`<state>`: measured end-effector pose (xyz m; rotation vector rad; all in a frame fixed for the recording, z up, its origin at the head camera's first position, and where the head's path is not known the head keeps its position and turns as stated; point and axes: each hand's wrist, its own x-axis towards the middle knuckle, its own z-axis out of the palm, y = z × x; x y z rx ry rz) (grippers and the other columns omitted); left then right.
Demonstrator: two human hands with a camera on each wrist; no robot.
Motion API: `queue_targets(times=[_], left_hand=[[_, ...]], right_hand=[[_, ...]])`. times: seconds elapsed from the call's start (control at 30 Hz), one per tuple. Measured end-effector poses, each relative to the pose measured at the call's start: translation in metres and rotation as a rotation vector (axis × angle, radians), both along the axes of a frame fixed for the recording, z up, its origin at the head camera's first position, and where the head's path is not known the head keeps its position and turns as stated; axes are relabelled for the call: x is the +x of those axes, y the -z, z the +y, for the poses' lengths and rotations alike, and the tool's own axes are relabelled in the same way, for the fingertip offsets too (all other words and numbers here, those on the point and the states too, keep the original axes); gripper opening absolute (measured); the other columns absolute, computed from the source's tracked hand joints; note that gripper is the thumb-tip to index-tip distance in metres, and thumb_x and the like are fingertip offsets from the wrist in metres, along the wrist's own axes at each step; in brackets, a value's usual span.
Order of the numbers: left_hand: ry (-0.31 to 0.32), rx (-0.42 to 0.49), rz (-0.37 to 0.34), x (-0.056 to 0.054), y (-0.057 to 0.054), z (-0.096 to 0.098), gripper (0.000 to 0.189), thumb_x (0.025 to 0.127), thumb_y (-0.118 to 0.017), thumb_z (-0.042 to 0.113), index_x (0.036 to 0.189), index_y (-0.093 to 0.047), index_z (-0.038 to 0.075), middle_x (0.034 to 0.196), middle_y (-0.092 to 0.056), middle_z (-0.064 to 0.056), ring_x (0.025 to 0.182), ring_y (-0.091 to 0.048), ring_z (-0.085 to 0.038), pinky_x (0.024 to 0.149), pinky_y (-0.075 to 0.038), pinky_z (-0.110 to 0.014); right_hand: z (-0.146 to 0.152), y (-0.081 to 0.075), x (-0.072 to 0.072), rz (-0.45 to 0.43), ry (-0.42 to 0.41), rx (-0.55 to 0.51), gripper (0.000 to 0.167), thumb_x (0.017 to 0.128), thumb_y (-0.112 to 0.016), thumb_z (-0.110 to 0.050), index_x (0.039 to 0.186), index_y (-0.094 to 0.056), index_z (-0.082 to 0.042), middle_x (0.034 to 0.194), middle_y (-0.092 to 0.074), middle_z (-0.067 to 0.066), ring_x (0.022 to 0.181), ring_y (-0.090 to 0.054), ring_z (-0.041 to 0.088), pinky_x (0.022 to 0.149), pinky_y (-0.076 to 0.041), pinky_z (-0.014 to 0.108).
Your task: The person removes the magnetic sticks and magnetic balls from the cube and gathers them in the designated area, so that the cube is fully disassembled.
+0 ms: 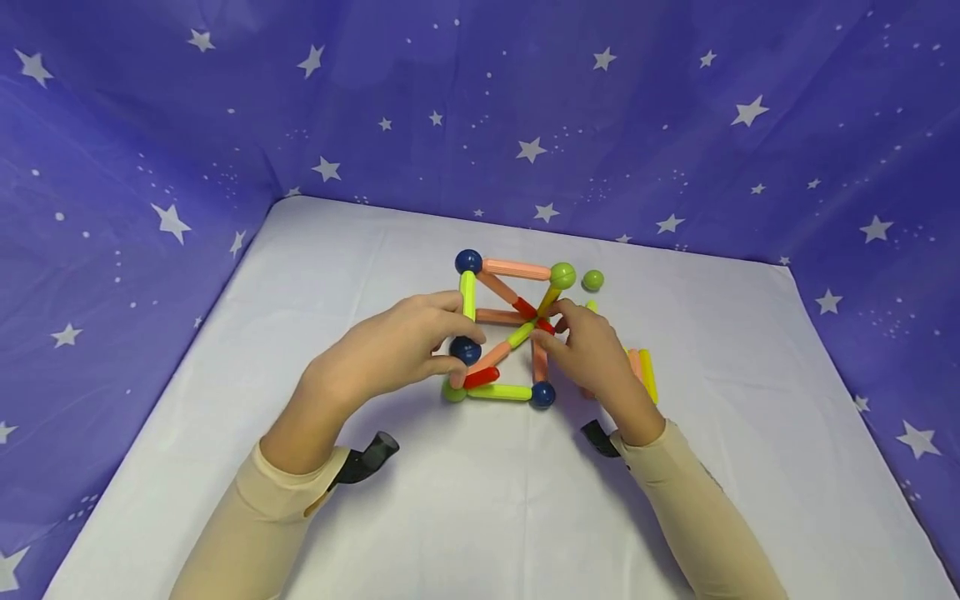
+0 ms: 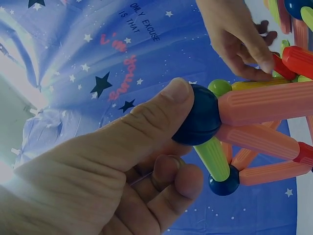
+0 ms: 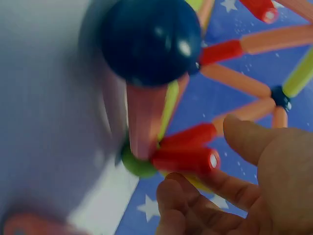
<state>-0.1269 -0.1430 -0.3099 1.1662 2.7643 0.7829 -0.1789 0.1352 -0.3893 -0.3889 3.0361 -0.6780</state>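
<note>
A frame of magnetic sticks and balls stands on the white-covered table, with blue and green balls at its corners. My left hand grips a blue ball at its left side, thumb on top and fingers curled behind. Red stick juts out near that ball. My right hand is at the right of the frame, thumb and fingers apart around a red stick whose free end points towards the palm. That stick meets a green ball, joined by an orange stick to a blue ball.
A loose green ball lies behind the right hand. Several loose sticks, among them a yellow stick, lie right of the frame, partly hidden by the right hand. A purple star-patterned cloth hangs behind and beside the table.
</note>
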Motion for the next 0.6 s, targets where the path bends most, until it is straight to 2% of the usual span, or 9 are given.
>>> queue_targets(times=[0.17,0.37,0.5,0.6], left_hand=[[-0.003,-0.006,0.000,0.001,-0.002,0.004,0.028,0.077,-0.084,0.021,0.103,-0.074,0.021,0.091,-0.051,0.006,0.078,-0.052,-0.011,0.066,-0.046,-0.024],[-0.013,-0.009,-0.003,0.002,-0.005,0.004,0.028,0.077,-0.084,0.020,0.103,-0.074,0.020,0.092,-0.051,0.006,0.079,-0.052,-0.011,0.067,-0.046,-0.024],[-0.019,-0.008,-0.008,0.002,-0.004,0.003,0.028,0.077,-0.084,0.021,0.103,-0.074,0.020,0.093,-0.052,0.006,0.080,-0.053,-0.012,0.067,-0.047,-0.024],[-0.020,-0.004,-0.015,0.003,-0.001,0.002,0.030,0.076,-0.085,0.022,0.103,-0.074,0.019,0.094,-0.053,0.006,0.081,-0.054,-0.012,0.068,-0.047,-0.024]], right_hand=[[-0.004,0.003,-0.003,0.019,0.029,0.023,0.027,0.090,-0.071,-0.028,0.109,-0.064,-0.011,0.091,-0.065,0.006,0.074,-0.057,0.023,0.061,-0.046,0.035],[0.005,0.000,-0.007,0.040,0.020,0.085,0.020,0.092,-0.062,-0.015,0.109,-0.068,-0.007,0.084,-0.063,0.009,0.072,-0.053,0.025,0.061,-0.044,0.035],[0.007,0.001,-0.011,0.009,-0.003,0.107,0.017,0.092,-0.061,-0.012,0.107,-0.068,-0.007,0.078,-0.061,0.008,0.066,-0.050,0.025,0.056,-0.041,0.034],[0.007,0.004,-0.013,-0.045,-0.026,0.138,0.015,0.092,-0.062,-0.012,0.104,-0.069,-0.007,0.078,-0.062,0.007,0.066,-0.051,0.025,0.058,-0.042,0.034]])
